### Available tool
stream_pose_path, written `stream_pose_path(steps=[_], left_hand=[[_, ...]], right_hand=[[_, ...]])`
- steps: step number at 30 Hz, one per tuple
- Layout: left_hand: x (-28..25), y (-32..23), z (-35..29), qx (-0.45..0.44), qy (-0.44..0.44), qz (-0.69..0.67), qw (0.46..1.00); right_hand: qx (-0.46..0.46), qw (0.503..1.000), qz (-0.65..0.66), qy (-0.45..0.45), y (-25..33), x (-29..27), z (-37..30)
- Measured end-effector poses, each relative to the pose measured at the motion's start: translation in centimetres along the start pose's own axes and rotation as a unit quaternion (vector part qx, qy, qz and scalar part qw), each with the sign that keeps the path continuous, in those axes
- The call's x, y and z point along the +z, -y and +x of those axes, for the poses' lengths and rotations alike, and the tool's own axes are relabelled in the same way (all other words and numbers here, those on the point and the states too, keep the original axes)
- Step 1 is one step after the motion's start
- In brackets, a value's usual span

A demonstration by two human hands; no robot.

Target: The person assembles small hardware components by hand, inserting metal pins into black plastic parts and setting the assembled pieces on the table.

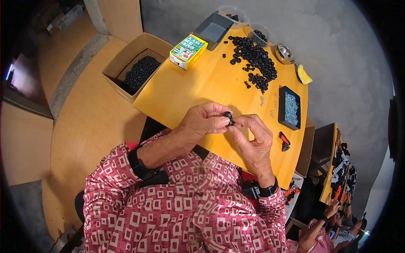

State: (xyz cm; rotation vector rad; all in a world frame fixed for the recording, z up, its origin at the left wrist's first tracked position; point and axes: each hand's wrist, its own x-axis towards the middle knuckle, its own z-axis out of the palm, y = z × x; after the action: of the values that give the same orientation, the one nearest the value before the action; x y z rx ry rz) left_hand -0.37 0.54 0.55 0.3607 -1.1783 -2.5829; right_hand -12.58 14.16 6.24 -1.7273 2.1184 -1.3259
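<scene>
Pink shirt [156,219], left fingers [217,122] and right fingers [249,121] pinching black part [228,114] near table edge [152,114], bare tabletop [202,86] beyond

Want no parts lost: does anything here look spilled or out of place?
Small silvery pieces lie loose on the table beside the black tray, and black rings sprawl outside the clear tub. Both look uncontained, though they may be laid out deliberately.
</scene>
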Motion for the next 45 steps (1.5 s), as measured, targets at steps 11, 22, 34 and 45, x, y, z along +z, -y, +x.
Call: stream_pose_path(steps=[11, 22, 34, 45], left_hand=[[0.6, -0.7, -0.5, -0.048, 0.053, 0.002, 0.997], [0.7, -0.4, -0.9, -0.052, 0.095, 0.03, 0.994], [0.7, -0.3, -0.8, -0.047, 0.087, 0.071, 0.993], [0.6, 0.2, -0.8, -0.042, 0.075, 0.062, 0.994]], right_hand=[[-0.055, 0.996, -0.07, 0.028, 0.1, -2.9, 0.5], [-0.12, 0.982, -0.107, 0.097, 0.3, -3.9, 0.9], [-0.142, 0.97, -0.146, 0.132, 0.6, -4.2, 1.3], [-0.098, 0.982, -0.073, 0.143, -0.1, -3.6, 1.2]])
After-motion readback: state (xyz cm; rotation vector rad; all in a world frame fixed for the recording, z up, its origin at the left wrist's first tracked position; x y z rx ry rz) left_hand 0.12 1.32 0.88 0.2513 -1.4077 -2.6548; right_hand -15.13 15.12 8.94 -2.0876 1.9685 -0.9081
